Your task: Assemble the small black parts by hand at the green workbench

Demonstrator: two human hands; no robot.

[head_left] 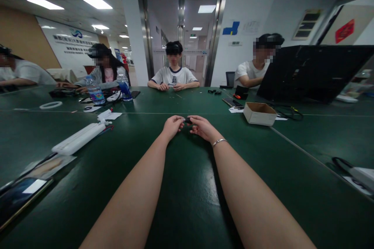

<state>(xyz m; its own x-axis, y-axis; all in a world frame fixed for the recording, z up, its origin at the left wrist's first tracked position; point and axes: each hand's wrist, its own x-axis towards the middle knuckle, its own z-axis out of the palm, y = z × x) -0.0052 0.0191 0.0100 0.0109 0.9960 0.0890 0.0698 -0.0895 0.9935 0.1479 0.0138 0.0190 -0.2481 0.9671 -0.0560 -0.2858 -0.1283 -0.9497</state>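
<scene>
Both my arms reach out over the green table (187, 171), and my hands meet just above it near the middle of the view. My left hand (173, 126) pinches one end of a small black piece (187, 120). From the other side, the fingers of my right hand (203, 127) close on the same piece; a silver bracelet (219, 142) circles that wrist. The black piece is too small and too covered by fingertips for me to tell its kind.
An open cardboard box (260, 114) and a phone (233, 102) lie ahead to the right, near a large black monitor (312, 72). A white power strip (78, 139) and another phone (22, 198) lie left. Water bottles (95, 91) stand farther back. Several people sit around the table.
</scene>
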